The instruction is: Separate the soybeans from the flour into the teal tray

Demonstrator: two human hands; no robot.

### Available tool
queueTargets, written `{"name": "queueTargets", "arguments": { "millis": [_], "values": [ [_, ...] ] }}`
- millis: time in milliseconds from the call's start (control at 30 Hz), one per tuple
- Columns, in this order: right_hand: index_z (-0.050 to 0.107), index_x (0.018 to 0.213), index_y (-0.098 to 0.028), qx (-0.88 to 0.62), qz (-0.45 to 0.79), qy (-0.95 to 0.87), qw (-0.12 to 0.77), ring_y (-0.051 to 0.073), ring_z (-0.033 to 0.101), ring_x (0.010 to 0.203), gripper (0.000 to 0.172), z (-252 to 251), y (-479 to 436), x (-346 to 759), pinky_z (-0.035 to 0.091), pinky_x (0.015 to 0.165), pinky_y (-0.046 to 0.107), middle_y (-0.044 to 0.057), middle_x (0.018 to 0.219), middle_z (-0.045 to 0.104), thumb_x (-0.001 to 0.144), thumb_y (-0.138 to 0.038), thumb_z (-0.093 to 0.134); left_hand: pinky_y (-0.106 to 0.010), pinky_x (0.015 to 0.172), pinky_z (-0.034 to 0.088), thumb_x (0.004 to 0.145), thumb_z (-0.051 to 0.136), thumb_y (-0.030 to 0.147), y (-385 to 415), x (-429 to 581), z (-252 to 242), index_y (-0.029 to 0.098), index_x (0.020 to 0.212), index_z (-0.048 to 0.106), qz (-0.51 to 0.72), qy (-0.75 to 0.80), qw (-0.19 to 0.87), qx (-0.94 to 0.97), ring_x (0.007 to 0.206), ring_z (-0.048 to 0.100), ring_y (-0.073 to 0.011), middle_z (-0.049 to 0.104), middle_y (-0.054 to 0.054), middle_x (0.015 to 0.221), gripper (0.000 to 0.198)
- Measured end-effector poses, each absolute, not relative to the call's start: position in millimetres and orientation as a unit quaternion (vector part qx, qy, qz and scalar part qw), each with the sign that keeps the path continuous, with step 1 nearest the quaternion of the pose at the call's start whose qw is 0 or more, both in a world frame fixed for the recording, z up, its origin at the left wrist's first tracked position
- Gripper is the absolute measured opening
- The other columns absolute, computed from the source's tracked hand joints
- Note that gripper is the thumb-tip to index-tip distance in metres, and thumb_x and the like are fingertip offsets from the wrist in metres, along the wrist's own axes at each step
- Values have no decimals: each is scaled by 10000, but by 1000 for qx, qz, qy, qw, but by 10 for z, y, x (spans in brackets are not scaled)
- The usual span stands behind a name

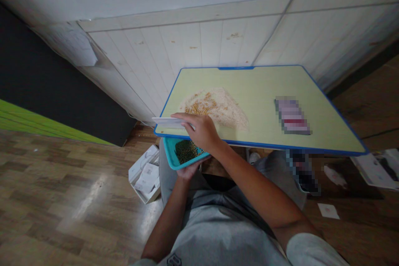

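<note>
My right hand (202, 130) grips a thin white card (167, 122) near the table's front left edge. Below that edge, my left hand (188, 171) holds a teal plastic tray (170, 158) from underneath. Dark green beans (183, 150) lie in the tray, with yellowish beans (197, 149) towards its right side. Behind the card, a pale heap of rice-like grains (232, 110) spreads over the tabletop, with yellow beans (199, 108) mixed in on its left. My right hand hides part of the heap and of the tray's far side.
The pale yellow table (262, 85) has a blue rim and stands against a white panelled wall (212, 45). A blurred-out flat object (292, 116) lies on its right side. An open white box (145, 181) sits on the wooden floor at the left.
</note>
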State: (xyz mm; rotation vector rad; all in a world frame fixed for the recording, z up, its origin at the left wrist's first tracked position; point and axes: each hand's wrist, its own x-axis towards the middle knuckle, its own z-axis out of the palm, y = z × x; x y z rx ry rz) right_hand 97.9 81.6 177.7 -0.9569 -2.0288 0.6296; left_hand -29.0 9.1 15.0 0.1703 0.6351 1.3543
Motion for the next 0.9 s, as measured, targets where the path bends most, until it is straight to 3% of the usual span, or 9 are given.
{"name": "queueTargets", "arguments": {
  "millis": [200, 433, 700, 900],
  "values": [
    [745, 1330, -391, -361, 253, -820, 365, 168, 774, 1201, 485, 1771, 873, 860, 597, 1041, 341, -52, 1349, 784, 990, -89, 577, -831, 1221, 256, 1058, 267, 636, 80, -364, 68, 402, 1622, 481, 617, 254, 741, 78, 1646, 205, -469, 414, 4, 1742, 647],
    [777, 1259, -373, -340, 274, -811, 391, 141, 750, 1248, 449, 1786, 846, 1120, 575, 1094, 319, -86, 1329, 793, 975, -88, 576, -878, 1194, 204, 1043, 261, 698, 68, -374, 144, 358, 1618, 496, 610, 278, 739, 71, 1635, 207, -503, 438, -49, 1730, 708],
    [782, 1246, -336, -348, 256, -795, 426, 156, 773, 1198, 410, 1775, 823, 1187, 593, 1056, 331, -61, 1278, 818, 981, -111, 565, -846, 1210, 238, 1025, 266, 740, 2, -443, 168, 368, 1649, 443, 598, 288, 745, 60, 1645, 184, -491, 408, -48, 1747, 747],
    [793, 1227, -308, -371, 222, -755, 493, 189, 786, 1156, 372, 1826, 782, 1396, 620, 1003, 357, -24, 1249, 830, 973, -147, 573, -916, 1159, 189, 1021, 205, 766, 42, -431, 97, 318, 1669, 414, 591, 258, 760, 79, 1644, 127, -527, 361, -93, 1765, 815]
  ]
}}
